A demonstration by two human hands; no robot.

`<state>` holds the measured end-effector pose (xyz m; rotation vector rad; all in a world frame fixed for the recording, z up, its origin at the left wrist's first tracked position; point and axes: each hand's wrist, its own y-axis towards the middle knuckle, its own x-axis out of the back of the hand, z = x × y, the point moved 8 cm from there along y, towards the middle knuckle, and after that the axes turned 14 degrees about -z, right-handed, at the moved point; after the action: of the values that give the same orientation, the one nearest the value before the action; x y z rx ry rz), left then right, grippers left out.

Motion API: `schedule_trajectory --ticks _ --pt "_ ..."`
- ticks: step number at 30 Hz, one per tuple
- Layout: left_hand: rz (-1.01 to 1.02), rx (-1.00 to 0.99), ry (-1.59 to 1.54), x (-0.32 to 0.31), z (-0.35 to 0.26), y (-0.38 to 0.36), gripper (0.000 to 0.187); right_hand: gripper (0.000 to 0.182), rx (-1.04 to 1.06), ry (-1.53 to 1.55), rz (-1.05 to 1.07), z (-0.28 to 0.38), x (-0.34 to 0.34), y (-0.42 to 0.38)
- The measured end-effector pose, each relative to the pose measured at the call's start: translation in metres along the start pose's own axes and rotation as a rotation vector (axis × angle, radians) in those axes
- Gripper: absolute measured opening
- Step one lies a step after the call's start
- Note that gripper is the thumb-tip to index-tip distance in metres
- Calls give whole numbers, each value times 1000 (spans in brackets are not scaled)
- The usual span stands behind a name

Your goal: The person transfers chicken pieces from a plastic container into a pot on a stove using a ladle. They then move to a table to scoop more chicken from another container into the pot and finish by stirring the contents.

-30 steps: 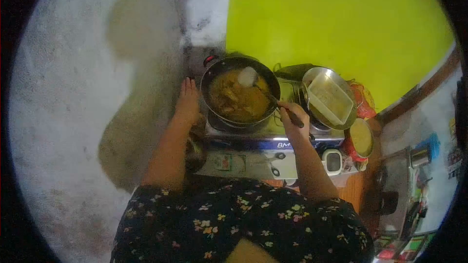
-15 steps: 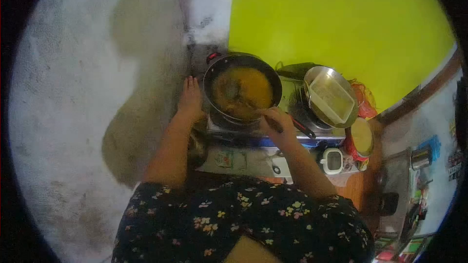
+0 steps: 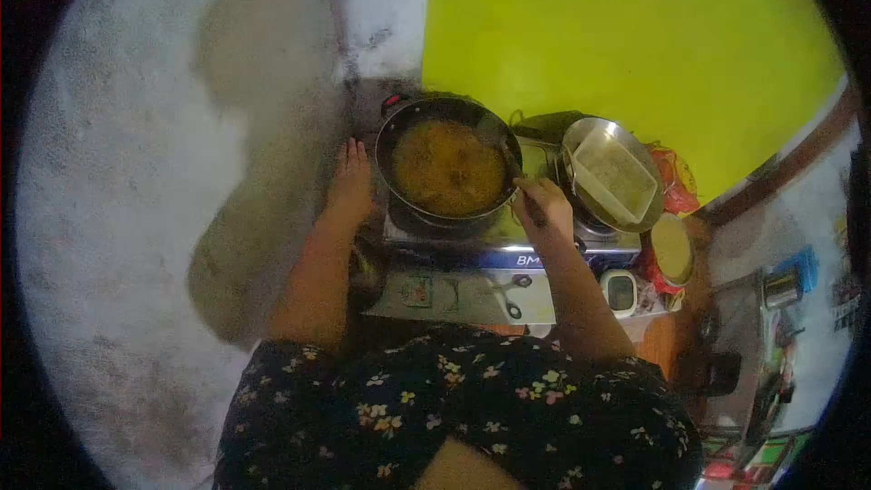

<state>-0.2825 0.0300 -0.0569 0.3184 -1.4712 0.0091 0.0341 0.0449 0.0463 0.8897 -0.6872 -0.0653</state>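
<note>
A dark wok [image 3: 388,183] with orange-brown, liquid-looking food [image 3: 449,168] in it sits on the left side of a gas stove [image 3: 490,252]. My right hand [image 3: 544,207] is wrapped around the handle of a spatula [image 3: 513,161] at the wok's right rim. The spatula's head reaches the upper right inside of the wok; its outline is blurred. To the left of the wok, my left hand [image 3: 350,183] is stretched out with its fingers straight, close to the wall and holding nothing. Whether it touches the wall is hard to tell.
A metal pan [image 3: 655,172] holding a translucent plastic container [image 3: 621,180] stands on the right of the stove. Beside it are a red bag [image 3: 680,183] and a round tub [image 3: 673,249]. Scissors [image 3: 515,295] and a white-rimmed container [image 3: 621,292] lie in front.
My right hand has moved right, and the spatula has swung from the wok's lower edge to its upper right side. My left hand has barely moved.
</note>
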Motion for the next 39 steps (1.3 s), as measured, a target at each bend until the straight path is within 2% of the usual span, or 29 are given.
schedule_trajectory --ticks 1,4,7,8,10,13,16,19,22,25,28,31,37,39 --pt "-46 22 -31 0 2 2 114 23 -37 11 -4 -11 -4 -1" --pt "31 46 -70 6 -2 0 131 21 -2 -50 -8 -22 -7 -1" --pt "-81 -2 -56 0 1 2 129 19 -177 75 0 -40 -11 -10" --pt "-18 -11 -25 -9 1 2 129 18 -294 130 10 -51 -14 -16" --pt "106 -27 38 17 -10 -1 128 17 -527 236 30 -69 -21 -27" --pt "81 -24 -21 17 -10 -4 128 17 -848 492 71 -72 -23 -38" --pt "-10 26 -67 -13 4 7 128 17 -841 532 91 -72 -28 -43" --pt "121 42 -48 16 -6 -1 129 18 -826 602 74 -65 -30 -43" --pt "57 29 -15 0 -1 6 130 19 -785 576 96 -62 -29 -38" --pt "176 19 17 13 -10 1 129 18 -739 490 116 -59 -28 -33" --pt "106 70 -82 7 -3 -1 131 17 -582 507 115 -55 -31 -31" --pt "96 6 -23 -4 -1 3 131 16 -522 488 104 -40 -25 -28" --pt "132 55 -39 -2 -1 0 131 18 -100 385 80 11 -4 -10" --pt "75 17 -34 -8 1 2 131 20 -95 384 127 22 -3 -7"
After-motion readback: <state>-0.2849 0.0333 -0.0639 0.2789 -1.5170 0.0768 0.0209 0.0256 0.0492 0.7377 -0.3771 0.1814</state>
